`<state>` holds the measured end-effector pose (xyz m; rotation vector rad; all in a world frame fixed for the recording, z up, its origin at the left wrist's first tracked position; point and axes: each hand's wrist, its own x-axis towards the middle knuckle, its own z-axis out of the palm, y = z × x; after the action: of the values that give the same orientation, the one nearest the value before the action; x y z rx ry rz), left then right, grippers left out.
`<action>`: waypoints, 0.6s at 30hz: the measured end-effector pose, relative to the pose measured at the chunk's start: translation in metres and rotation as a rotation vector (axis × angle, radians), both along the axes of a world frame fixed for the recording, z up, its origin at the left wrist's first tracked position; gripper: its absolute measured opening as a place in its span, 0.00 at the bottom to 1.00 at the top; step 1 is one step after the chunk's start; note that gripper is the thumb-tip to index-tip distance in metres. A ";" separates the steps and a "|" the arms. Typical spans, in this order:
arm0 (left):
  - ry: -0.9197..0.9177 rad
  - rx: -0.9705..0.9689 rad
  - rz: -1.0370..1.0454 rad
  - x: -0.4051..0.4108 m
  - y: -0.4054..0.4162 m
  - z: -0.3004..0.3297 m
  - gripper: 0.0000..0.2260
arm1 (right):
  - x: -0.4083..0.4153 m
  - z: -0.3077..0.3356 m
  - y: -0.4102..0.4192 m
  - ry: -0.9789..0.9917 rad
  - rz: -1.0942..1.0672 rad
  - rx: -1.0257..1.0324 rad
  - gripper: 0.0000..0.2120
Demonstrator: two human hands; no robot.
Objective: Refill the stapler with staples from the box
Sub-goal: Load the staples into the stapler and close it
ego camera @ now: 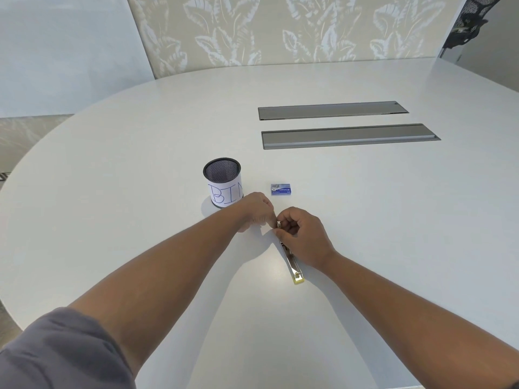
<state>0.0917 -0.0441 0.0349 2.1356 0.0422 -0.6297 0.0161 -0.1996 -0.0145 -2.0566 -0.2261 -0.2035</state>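
Observation:
The stapler lies opened out flat on the white table, a long metal strip with a yellow end nearest me. My right hand curls over its far end, fingers pinched on it. My left hand meets it there from the left, fingertips closed at the same far end; what they pinch is hidden. The small blue staple box rests closed on the table just beyond both hands.
A black mesh cup with a paper label reading "BIN" stands left of the box, close behind my left hand. Two grey cable hatches are set into the table farther back. An office chair shows at the top right.

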 end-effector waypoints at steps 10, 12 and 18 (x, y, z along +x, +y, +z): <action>-0.083 -0.120 0.136 -0.004 0.005 -0.011 0.07 | 0.001 -0.001 -0.001 0.004 -0.013 0.004 0.10; -0.068 -0.130 0.134 -0.005 0.006 -0.010 0.07 | 0.001 -0.001 0.000 0.006 -0.010 0.000 0.09; -0.026 -0.085 0.022 -0.006 0.006 -0.004 0.21 | 0.002 -0.002 -0.001 0.010 -0.009 -0.011 0.09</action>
<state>0.0856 -0.0379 0.0306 2.0581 0.0246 -0.5805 0.0181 -0.2009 -0.0162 -2.0693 -0.2123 -0.1975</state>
